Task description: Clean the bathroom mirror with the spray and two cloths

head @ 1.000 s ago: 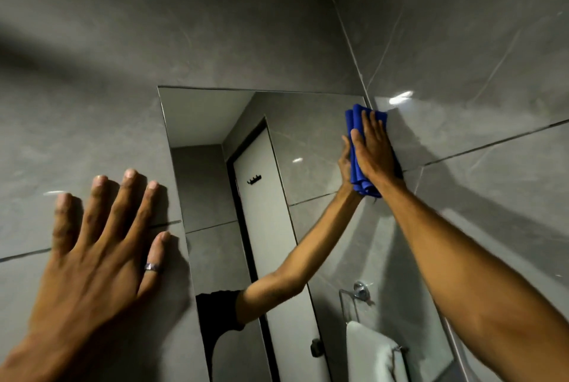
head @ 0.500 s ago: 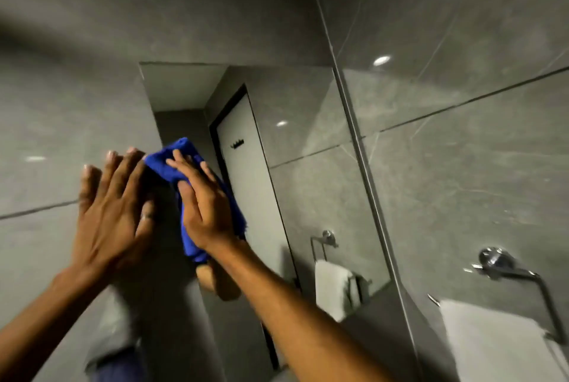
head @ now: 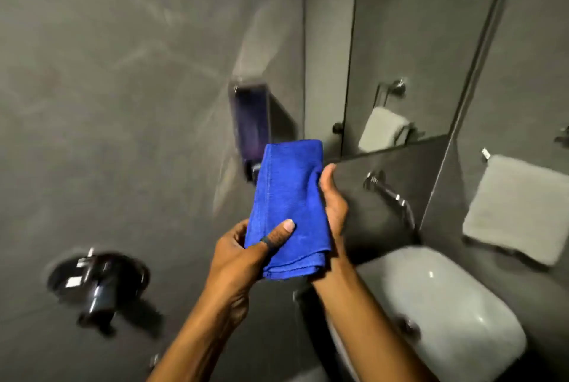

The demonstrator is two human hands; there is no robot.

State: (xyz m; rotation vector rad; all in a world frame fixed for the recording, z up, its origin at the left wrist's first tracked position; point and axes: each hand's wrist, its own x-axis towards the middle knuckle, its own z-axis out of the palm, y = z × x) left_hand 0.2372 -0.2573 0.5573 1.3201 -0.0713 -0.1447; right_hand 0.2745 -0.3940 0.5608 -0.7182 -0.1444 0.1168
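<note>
Your left hand point(head: 243, 255) and right hand point(head: 334, 206) both grip the folded blue microfibre cloth point(head: 291, 209); the white ceramic basin point(head: 446, 304) sits near right, below the grey-tiled wall point(head: 123, 74).

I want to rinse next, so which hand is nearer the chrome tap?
The right hand. It holds the blue cloth's right edge, just left of the tap. The left hand grips the cloth's lower left, farther from the tap.

Dim light, motion blur, wide-angle edge distortion
</note>
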